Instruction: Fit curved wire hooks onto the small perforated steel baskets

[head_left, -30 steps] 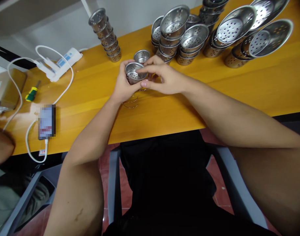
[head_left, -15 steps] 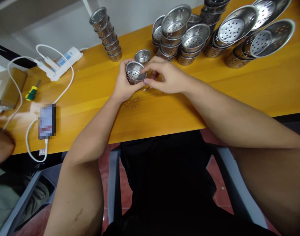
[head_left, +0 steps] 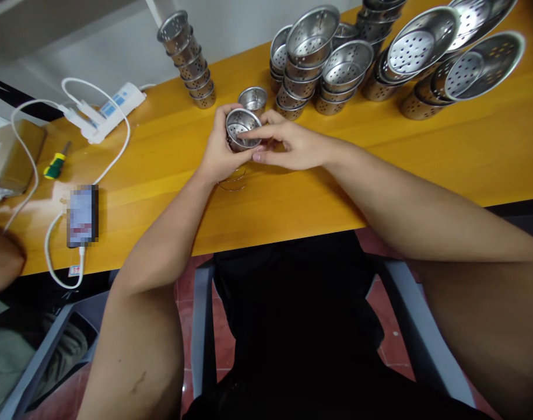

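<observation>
Gripped around the side by the left hand [head_left: 217,153], mid-table [head_left: 336,186]: perforated cup [head_left: 242,121], mouth up. Reaching deeper inside than a moment ago with the right hand [head_left: 299,143], thumb and forefinger parted; apparently attending to the interior. Cannot tell if pinching anything. Nearer, wire rings [head_left: 235,190]; farther, another cup [head_left: 253,99].

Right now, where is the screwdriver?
In the head view, the screwdriver lies on the table toward the left, between the cardboard box and the power strip, beyond the phone.
</observation>
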A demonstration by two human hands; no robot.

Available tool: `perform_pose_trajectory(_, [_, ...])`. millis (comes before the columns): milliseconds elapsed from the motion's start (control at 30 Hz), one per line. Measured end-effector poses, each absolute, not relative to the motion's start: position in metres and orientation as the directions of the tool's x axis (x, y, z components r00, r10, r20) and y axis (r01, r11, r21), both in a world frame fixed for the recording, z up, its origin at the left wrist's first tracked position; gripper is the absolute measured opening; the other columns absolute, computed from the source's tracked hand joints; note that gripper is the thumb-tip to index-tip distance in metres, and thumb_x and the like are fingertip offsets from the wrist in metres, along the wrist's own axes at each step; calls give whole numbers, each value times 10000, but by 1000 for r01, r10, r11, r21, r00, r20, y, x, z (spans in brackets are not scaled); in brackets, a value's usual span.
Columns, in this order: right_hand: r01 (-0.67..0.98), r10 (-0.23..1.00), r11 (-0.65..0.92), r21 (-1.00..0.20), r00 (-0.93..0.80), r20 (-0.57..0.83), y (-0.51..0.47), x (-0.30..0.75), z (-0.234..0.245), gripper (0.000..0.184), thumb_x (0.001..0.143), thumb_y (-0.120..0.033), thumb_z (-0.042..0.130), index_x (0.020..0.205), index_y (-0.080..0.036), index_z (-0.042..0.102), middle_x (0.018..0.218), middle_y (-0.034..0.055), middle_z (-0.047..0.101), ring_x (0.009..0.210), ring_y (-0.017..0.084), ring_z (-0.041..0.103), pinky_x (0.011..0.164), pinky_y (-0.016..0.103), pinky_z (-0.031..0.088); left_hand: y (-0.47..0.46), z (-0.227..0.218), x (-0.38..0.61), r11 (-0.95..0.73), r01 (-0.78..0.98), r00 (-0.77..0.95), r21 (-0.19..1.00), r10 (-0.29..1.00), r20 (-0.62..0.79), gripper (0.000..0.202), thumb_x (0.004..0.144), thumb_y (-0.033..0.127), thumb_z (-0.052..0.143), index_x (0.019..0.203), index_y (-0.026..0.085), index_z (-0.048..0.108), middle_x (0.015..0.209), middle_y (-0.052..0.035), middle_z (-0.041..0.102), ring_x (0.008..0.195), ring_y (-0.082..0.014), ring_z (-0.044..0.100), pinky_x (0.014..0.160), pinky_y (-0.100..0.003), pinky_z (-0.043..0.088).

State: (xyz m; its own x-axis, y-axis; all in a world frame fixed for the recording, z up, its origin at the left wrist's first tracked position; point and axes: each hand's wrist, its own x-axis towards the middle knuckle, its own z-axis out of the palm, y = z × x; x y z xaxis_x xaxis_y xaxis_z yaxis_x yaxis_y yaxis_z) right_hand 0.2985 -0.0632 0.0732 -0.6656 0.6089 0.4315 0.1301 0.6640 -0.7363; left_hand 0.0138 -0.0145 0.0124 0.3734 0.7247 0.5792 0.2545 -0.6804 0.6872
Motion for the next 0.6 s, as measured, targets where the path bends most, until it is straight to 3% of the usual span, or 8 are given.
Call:
perform_pose_trajectory(267, [125,523,739,-662,-726,446,-64,297,72,703,1270,-673,830,1840,-266,764,1586,174,727,1441,376,752,1247,537,739,-10,5,11,-751,229,461,619,644,610,1304,846,1118,988,1824,439,454,1675,-110,704,1546,-412,806,1402,-604,656])
perform_pose_trajectory(500, [124,516,775,-620,-690,508,-60,303,65,751,1291,-738,794,1898,-310,682,1622,164,694,1348,341,775,1178,511,765,3,-2,3,-764,238,440,599,635,635,1255,906,1082,973,1866,484,428,1695,-95,701,1570,-403,807,1421,-595,670])
perform_pose_trajectory(600, [115,503,792,-600,-679,535,-60,302,65,803,1290,-725,793,1959,-320,610,1651,170,679,1416,368,752,1213,549,753,3,-3,3,-763,244,440,598,637,634,1264,888,1087,982,1857,482,443,1718,-100,691,1599,-413,791,1433,-599,659])
